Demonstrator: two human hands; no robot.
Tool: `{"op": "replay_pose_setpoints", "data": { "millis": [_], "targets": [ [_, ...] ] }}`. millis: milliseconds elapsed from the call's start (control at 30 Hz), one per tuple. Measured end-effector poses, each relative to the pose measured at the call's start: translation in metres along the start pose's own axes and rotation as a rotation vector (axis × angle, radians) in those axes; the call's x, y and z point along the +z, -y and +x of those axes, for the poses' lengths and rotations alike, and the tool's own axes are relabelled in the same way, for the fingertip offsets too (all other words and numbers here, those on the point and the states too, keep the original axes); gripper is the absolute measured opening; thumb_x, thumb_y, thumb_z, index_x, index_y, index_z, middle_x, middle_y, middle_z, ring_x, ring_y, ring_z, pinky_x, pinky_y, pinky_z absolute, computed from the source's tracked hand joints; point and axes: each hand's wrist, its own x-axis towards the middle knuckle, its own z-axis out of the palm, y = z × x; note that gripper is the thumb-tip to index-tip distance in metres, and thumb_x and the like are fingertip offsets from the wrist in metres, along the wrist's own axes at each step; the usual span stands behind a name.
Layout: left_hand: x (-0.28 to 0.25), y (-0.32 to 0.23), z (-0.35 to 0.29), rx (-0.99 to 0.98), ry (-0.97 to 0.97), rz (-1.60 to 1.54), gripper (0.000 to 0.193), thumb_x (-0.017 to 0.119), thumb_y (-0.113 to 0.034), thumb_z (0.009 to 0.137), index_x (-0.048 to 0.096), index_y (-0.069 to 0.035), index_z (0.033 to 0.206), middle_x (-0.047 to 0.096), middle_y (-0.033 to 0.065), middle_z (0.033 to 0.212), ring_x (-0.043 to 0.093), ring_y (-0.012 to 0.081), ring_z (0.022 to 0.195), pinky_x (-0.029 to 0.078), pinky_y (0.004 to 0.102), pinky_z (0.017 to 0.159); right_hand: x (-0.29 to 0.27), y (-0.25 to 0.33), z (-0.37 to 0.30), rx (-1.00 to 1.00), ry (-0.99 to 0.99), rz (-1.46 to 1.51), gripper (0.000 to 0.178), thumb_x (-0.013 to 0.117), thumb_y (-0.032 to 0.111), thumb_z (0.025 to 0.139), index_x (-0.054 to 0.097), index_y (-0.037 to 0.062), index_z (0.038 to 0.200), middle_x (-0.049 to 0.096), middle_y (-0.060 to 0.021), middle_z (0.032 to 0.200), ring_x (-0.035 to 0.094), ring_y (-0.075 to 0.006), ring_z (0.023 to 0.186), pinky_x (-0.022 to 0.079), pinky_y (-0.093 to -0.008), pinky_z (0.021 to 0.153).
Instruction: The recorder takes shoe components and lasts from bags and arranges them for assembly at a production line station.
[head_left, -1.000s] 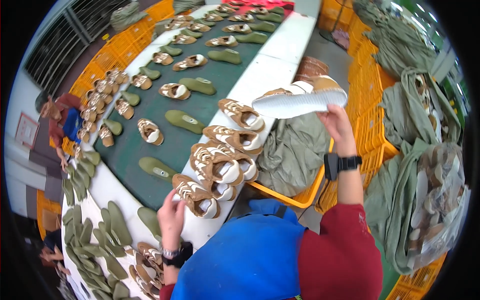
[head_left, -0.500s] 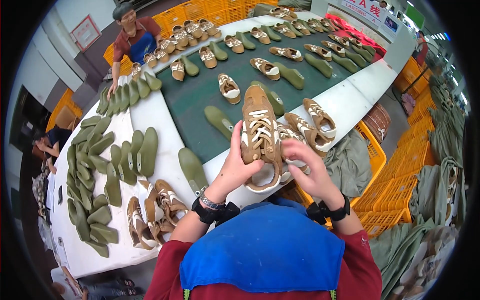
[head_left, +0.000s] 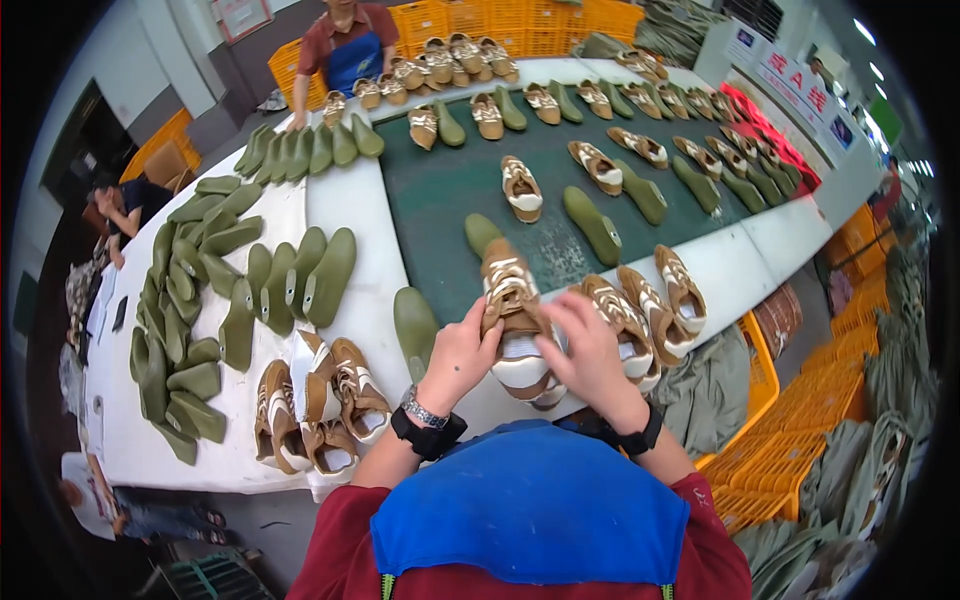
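Observation:
A brown and white sneaker (head_left: 510,288) with white laces is in front of me at the table's near edge, toe pointing away and opening toward me. My left hand (head_left: 455,362) grips its left side, thumb by the collar. At the right of the collar, my right hand (head_left: 590,358) has its fingers curled on the edge by the tongue; they are slightly blurred. Several similar sneakers (head_left: 672,315) stand just right of my right hand. One green shoe last (head_left: 413,328) lies left of my left hand, and another last (head_left: 482,233) is partly hidden behind the toe.
A green conveyor belt (head_left: 450,180) carries sneakers paired with lasts. Many lasts (head_left: 170,300) cover the white table at left, near a small pile of sneakers (head_left: 318,395). Orange crates (head_left: 790,450) with grey-green cloth stand at right. Across the table, a person (head_left: 350,50) reaches toward a row of lasts.
The sneaker has come lower and closer to me in my left hand. My right hand has moved in onto its collar. The view has shifted, and the sneakers and lasts on the belt appear moved.

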Motion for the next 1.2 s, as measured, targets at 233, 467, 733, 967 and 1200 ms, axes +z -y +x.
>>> {"op": "replay_pose_setpoints", "data": {
  "millis": [233, 467, 733, 967, 1200],
  "targets": [
    [-0.010, 0.036, -0.002, -0.117, -0.061, -0.034, 0.047, 0.057, -0.025, 0.081, 0.045, 0.001, 0.118, 0.060, 0.0193, 0.066, 0.059, 0.0369, 0.062, 0.047, 0.0426, 0.058, 0.046, -0.018, 0.022, 0.015, 0.689, 0.176, 0.037, 0.066, 0.022, 0.072, 0.054, 0.0080, 0.105, 0.060, -0.0155, 0.092, 0.059, -0.0328, 0.080, 0.048, -0.0383, 0.068],
    [-0.007, 0.112, -0.035, -0.117, -0.044, 0.437, 0.059, 0.065, -0.024, 0.073, 0.041, -0.004, 0.123, 0.042, 0.0231, 0.120, 0.044, 0.0383, 0.105, 0.044, 0.0430, 0.081, 0.123, -0.102, 0.142, 0.196, 0.898, 0.066, 0.039, 0.069, 0.021, 0.065, 0.058, 0.0061, 0.099, 0.062, -0.0162, 0.093, 0.059, -0.0310, 0.089, 0.046, -0.0368, 0.078],
    [0.004, 0.127, -0.061, -0.297, -0.037, 0.195, 0.055, 0.062, -0.009, 0.070, 0.041, -0.005, 0.121, 0.023, 0.0315, 0.131, 0.044, 0.0464, 0.102, 0.042, 0.0469, 0.086, 0.265, -0.182, 0.171, 0.271, 0.670, -0.127, 0.035, 0.059, 0.003, 0.068, 0.057, 0.0067, 0.103, 0.058, -0.0156, 0.104, 0.054, -0.0321, 0.099, 0.044, -0.0376, 0.085],
    [0.004, 0.129, -0.062, -0.257, -0.060, 0.221, 0.050, 0.057, -0.006, 0.070, 0.042, -0.004, 0.118, 0.025, 0.0332, 0.130, 0.046, 0.0464, 0.099, 0.043, 0.0470, 0.084, 0.240, -0.191, 0.173, 0.108, 0.456, 0.038, 0.043, 0.050, 0.000, 0.072, 0.052, 0.0078, 0.114, 0.053, -0.0189, 0.108, 0.051, -0.0341, 0.101, 0.043, -0.0383, 0.086],
    [0.010, 0.134, -0.055, -0.246, -0.069, 0.215, 0.046, 0.055, -0.004, 0.072, 0.043, -0.003, 0.116, 0.025, 0.0334, 0.130, 0.044, 0.0477, 0.106, 0.042, 0.0436, 0.087, 0.064, -0.107, 0.174, 0.014, 0.446, 0.236, 0.029, 0.056, 0.005, 0.078, 0.056, 0.0036, 0.108, 0.062, -0.0115, 0.088, 0.060, -0.0203, 0.080, 0.048, -0.0306, 0.072]
  ]
}}
